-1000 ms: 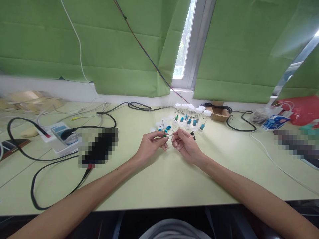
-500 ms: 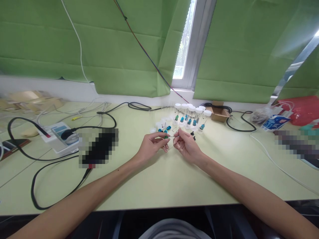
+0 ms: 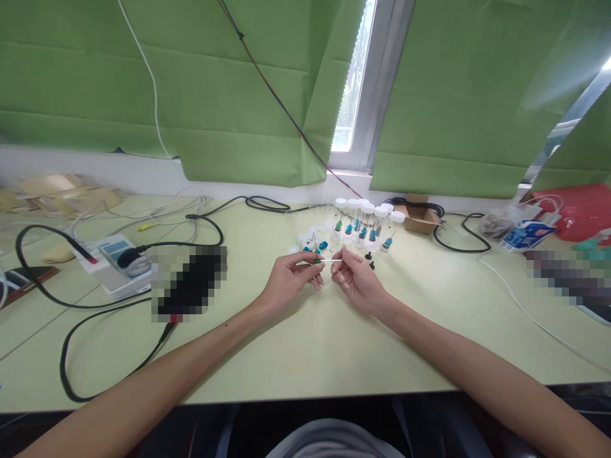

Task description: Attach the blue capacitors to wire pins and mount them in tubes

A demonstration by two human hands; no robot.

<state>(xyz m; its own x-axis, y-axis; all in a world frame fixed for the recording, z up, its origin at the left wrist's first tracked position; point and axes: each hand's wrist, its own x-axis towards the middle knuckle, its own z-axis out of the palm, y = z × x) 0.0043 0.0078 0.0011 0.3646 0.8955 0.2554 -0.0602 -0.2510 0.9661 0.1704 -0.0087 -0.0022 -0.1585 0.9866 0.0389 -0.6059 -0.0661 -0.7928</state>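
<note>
Between the thumb and fingers of my left hand [image 3: 298, 273] is a small green piece [image 3: 317, 260] with a thin dark rod [image 3: 314, 242] standing up from it. My right hand [image 3: 356, 277] pinches a thin, shiny metal rod [image 3: 330, 260] that runs sideways to the green piece. Whether the rod goes into the piece is too small to tell. Small blue pieces [image 3: 323, 245] lie just beyond my left fingertips. Two small black pieces [image 3: 368, 256] are on the table beyond my right hand.
Several clear vials with white caps [image 3: 367, 208] stand behind my hands, holding blue or green pieces. A cardboard box [image 3: 422, 219] is behind them. A white device [image 3: 114, 261] and black cables [image 3: 71, 312] occupy the left side; a blue-and-white packet [image 3: 525, 235] lies right.
The upright rod on the green piece has tilted slightly left. The metal rod between my hands now shows bright and level. Both hands have barely moved.
</note>
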